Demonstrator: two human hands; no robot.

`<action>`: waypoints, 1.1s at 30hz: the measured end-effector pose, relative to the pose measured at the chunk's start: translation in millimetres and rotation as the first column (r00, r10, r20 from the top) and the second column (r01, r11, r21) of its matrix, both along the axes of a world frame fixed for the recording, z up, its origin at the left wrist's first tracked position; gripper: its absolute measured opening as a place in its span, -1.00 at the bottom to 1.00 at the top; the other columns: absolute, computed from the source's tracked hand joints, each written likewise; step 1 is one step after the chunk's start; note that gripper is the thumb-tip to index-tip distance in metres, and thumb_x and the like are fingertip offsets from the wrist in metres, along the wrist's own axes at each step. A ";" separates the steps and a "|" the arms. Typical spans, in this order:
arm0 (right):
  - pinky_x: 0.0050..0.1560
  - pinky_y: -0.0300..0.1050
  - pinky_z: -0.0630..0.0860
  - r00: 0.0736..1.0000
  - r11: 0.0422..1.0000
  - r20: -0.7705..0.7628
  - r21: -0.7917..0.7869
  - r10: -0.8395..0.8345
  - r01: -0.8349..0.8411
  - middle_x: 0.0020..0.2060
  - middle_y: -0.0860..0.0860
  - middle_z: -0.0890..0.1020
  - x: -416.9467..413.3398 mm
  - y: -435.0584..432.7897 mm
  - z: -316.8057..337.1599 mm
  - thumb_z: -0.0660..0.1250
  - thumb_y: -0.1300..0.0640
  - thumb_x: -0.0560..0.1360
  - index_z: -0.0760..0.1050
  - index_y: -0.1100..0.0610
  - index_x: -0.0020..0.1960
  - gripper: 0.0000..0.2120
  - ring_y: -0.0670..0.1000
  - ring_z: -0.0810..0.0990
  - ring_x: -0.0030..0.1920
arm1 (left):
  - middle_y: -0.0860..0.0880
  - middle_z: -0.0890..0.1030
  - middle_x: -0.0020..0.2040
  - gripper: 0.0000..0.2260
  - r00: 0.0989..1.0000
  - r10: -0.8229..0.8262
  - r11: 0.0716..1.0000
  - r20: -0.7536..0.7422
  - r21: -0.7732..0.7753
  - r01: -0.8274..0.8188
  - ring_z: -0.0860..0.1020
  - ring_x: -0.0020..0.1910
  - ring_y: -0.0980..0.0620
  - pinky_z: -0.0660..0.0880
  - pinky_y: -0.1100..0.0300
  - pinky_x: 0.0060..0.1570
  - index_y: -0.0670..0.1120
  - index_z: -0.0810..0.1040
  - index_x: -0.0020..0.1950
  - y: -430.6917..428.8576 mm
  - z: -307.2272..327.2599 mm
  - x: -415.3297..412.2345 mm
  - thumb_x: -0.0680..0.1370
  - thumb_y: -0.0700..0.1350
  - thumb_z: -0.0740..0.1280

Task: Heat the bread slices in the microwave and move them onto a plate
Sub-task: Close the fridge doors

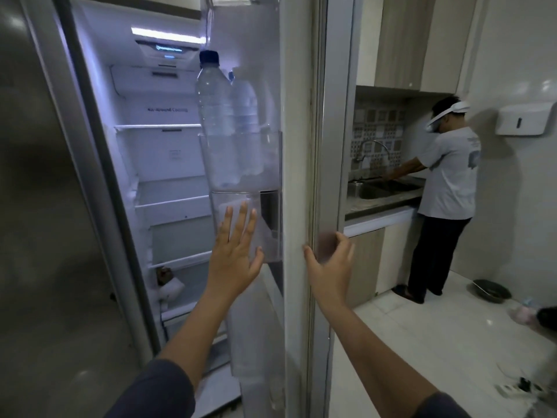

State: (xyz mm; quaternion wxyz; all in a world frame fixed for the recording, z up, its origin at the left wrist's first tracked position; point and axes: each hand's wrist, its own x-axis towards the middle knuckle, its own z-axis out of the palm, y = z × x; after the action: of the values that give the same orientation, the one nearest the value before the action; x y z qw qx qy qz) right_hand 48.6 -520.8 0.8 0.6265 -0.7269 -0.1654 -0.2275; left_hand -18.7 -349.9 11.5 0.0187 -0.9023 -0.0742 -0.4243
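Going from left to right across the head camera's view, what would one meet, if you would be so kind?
Closed fridge door → lit fridge interior → water bottles in the open door's bin → left hand → right hand → sink → second person → wall dispenser.

1. There is 1 view, from the wide-angle camera on my head, facing forward and tilted down along my outstretched arms.
2. It sits close to the open fridge door (297, 146), which fills the middle; my left hand (238, 254) and right hand (330, 263) are near the frame's centre.
3. Left shows the lit fridge interior (162, 164); right looks farther off to a sink (373, 190) and another person (446, 188).
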 end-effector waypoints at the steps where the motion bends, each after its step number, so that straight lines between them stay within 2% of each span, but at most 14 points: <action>1: 0.07 -0.10 0.50 1.000 1.000 0.013 -0.017 -0.003 0.003 0.15 0.05 0.41 -6.8 8.5 0.5 0.46 0.04 0.38 0.32 0.14 0.27 -0.44 0.00 0.45 0.10 | -0.11 0.06 0.54 -0.37 1.000 0.002 0.999 -0.021 -0.032 -0.003 -0.07 0.53 -0.11 0.18 -0.09 0.45 -0.10 0.03 0.53 8.2 2.1 -7.3 0.50 0.00 0.15; 3: 0.03 -0.13 0.49 0.999 0.999 0.033 -0.041 -0.003 0.004 0.14 0.07 0.40 -20.2 25.4 2.1 0.48 0.04 0.37 0.33 0.17 0.26 -0.44 0.00 0.45 0.08 | -0.08 0.01 0.55 -0.35 0.999 -0.005 0.997 -0.052 -0.079 0.001 -0.09 0.53 -0.09 0.22 -0.04 0.43 -0.09 -0.02 0.53 23.7 5.0 -20.8 0.49 -0.01 0.14; 7: -0.04 -0.15 0.47 0.994 0.996 0.103 -0.088 0.037 -0.028 0.10 0.10 0.41 -41.7 60.8 1.4 0.49 0.04 0.35 0.35 0.21 0.20 -0.46 0.05 0.44 0.05 | 0.06 -0.23 0.52 -0.28 0.997 -0.007 0.977 -0.073 -0.213 -0.008 -0.24 0.51 0.01 -0.09 0.18 0.38 -0.04 -0.15 0.53 50.8 12.6 -44.1 0.52 -0.09 0.23; 9: -0.06 -0.16 0.45 0.984 0.990 0.157 -0.129 0.083 -0.063 0.06 0.11 0.42 -49.3 76.0 0.9 0.48 0.06 0.35 0.36 0.23 0.15 -0.51 0.04 0.43 0.03 | 0.07 -0.27 0.52 -0.26 0.996 -0.009 0.959 -0.084 -0.284 -0.015 -0.21 0.52 0.00 -0.05 0.20 0.39 -0.02 -0.19 0.53 63.7 15.9 -53.9 0.53 -0.11 0.26; 12: -0.05 -0.12 0.46 0.956 0.961 0.205 -0.225 0.211 -0.164 0.01 0.06 0.41 -53.2 93.5 5.0 0.42 0.08 0.41 0.36 0.19 0.07 -0.65 0.01 0.42 -0.02 | 0.07 -0.27 0.53 -0.27 0.992 -0.017 0.906 -0.122 -0.421 -0.036 -0.13 0.53 0.02 0.11 0.16 0.38 0.00 -0.19 0.53 81.9 21.8 -66.4 0.55 -0.10 0.26; 15: -0.07 -0.09 0.45 0.892 0.938 0.360 -0.307 0.274 -0.164 -0.09 0.00 0.44 -50.7 108.3 11.9 0.31 0.07 0.47 0.40 0.12 -0.03 -0.84 -0.02 0.42 -0.07 | 0.04 -0.17 0.55 -0.41 0.992 -0.084 0.828 -0.092 -0.560 0.018 -0.11 0.53 0.04 -0.04 0.13 0.45 -0.04 -0.08 0.54 99.5 29.5 -71.9 0.61 -0.03 0.16; 17: -0.02 -0.13 0.40 0.861 0.957 0.449 -0.259 0.239 -0.131 -0.07 0.03 0.48 -48.8 119.9 17.5 0.24 0.05 0.48 0.45 0.12 -0.03 -0.84 -0.02 0.42 -0.04 | 0.02 -0.08 0.56 -0.49 0.991 -0.130 0.805 -0.013 -0.585 0.098 -0.08 0.53 0.08 -0.09 0.06 0.51 -0.04 -0.01 0.54 105.0 35.8 -73.5 0.63 0.02 0.07; 19: 0.07 -0.24 0.31 0.867 0.981 0.459 -0.123 0.193 -0.153 0.00 0.08 0.48 -46.1 132.4 25.5 0.18 0.04 0.49 0.45 0.16 0.03 -0.77 -0.03 0.40 0.03 | 0.03 -0.01 0.56 -0.51 0.981 -0.155 0.810 0.114 -0.554 0.192 -0.05 0.53 0.13 -0.06 0.05 0.52 -0.03 0.03 0.53 106.0 44.3 -73.5 0.63 0.08 0.02; 21: 0.18 -0.30 0.28 0.884 0.976 0.417 -0.041 0.211 -0.214 0.10 0.09 0.45 -38.7 147.0 32.4 0.15 0.02 0.51 0.43 0.18 0.15 -0.68 -0.04 0.38 0.14 | 0.05 0.00 0.56 -0.49 0.962 -0.138 0.844 0.238 -0.480 0.239 -0.07 0.52 0.18 -0.10 0.24 0.49 -0.01 0.01 0.53 107.3 54.4 -71.8 0.61 0.09 0.00; 23: 0.26 -0.41 0.19 0.879 0.958 0.383 -0.073 0.282 -0.276 0.22 0.07 0.40 -24.4 163.3 34.8 0.14 0.01 0.53 0.37 0.17 0.28 -0.62 -0.10 0.32 0.23 | 0.06 -0.04 0.55 -0.49 0.950 -0.080 0.900 0.303 -0.387 0.199 -0.11 0.51 0.19 -0.19 0.47 0.40 -0.01 -0.02 0.53 111.4 65.4 -66.7 0.61 0.06 0.02; 24: 0.28 -0.44 0.15 0.866 0.947 0.383 -0.111 0.322 -0.303 0.27 0.06 0.37 -15.1 172.7 35.3 0.13 0.00 0.54 0.34 0.15 0.33 -0.59 -0.14 0.28 0.26 | 0.06 -0.06 0.55 -0.49 0.945 -0.050 0.924 0.322 -0.343 0.166 -0.13 0.52 0.17 -0.22 0.51 0.38 0.00 -0.04 0.53 115.2 70.3 -62.3 0.62 0.05 0.03; 26: 0.34 -0.40 0.11 0.822 0.921 0.415 -0.180 0.389 -0.345 0.35 0.02 0.32 4.9 194.0 36.5 0.12 -0.03 0.55 0.29 0.11 0.40 -0.54 -0.19 0.22 0.33 | 0.04 -0.09 0.56 -0.48 0.938 -0.002 0.961 0.348 -0.260 0.098 -0.16 0.53 0.13 -0.24 0.44 0.41 -0.02 -0.06 0.53 125.3 78.3 -51.3 0.62 0.06 0.03; 29: 0.43 -0.27 0.12 0.750 0.895 0.490 -0.248 0.445 -0.370 0.40 0.02 0.29 37.8 230.1 42.4 0.11 -0.08 0.54 0.26 0.10 0.43 -0.49 -0.13 0.20 0.40 | -0.06 -0.12 0.56 -0.45 0.924 0.074 0.990 0.376 -0.138 -0.023 -0.19 0.53 0.06 -0.18 0.16 0.51 -0.07 -0.06 0.53 149.2 83.8 -29.8 0.61 0.06 0.05; 33: 0.43 -0.09 0.18 0.714 0.901 0.550 -0.242 0.433 -0.360 0.43 0.03 0.27 79.9 272.7 58.0 0.13 -0.06 0.54 0.23 0.09 0.45 -0.48 -0.03 0.20 0.43 | -0.21 -0.05 0.54 -0.51 0.854 0.182 0.983 0.488 -0.119 -0.142 -0.13 0.53 -0.05 -0.01 -0.12 0.50 -0.15 0.07 0.51 186.2 84.7 -4.2 0.63 0.00 0.04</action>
State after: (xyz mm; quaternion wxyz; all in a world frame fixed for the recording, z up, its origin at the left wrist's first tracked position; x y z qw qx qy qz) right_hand 128.5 -248.1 58.8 0.5335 -0.6021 -0.5172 -0.2922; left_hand -22.9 -163.7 96.2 -0.0009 -0.7532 -0.1688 -0.6358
